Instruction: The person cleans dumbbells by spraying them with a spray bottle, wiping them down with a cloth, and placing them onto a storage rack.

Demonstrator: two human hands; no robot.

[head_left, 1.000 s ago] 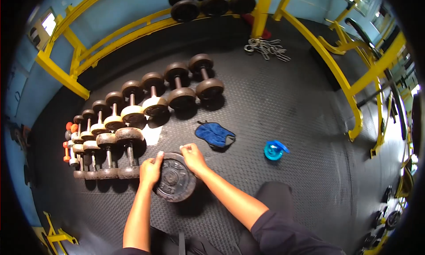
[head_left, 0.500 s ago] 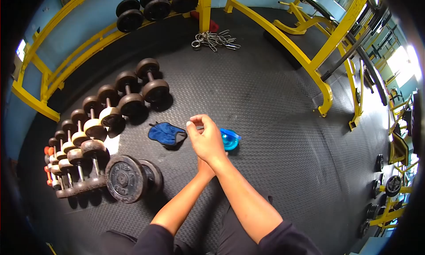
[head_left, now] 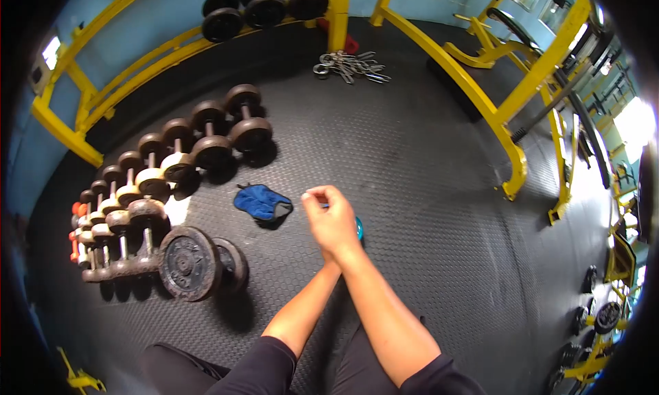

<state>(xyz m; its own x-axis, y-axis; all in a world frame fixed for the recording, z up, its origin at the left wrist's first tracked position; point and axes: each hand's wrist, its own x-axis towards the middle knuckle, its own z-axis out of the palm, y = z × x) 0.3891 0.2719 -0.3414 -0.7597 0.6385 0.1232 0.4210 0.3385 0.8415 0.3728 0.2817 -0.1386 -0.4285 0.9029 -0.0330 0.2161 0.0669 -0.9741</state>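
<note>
Left: dumbbells (head_left: 211,152) in rows on rubber floor (head_left: 419,161); weight plates (head_left: 184,263) upright nearby; blue cloth item (head_left: 255,201); left hand hidden behind crossed wrists, grip cannot be told; right hand (head_left: 333,222) loosely curled, thumb and forefinger apart, nothing visibly held; teal container (head_left: 360,228) just beyond, partly hidden; apparent step, reaching; freer reach would call for uncrossed wrists.

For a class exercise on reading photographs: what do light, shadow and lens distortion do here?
Head view: the yellow frame looks bowed, the corners black; same head view: glare bleaches the far-right window; also head view: dark shadow beside the weight plates.
</note>
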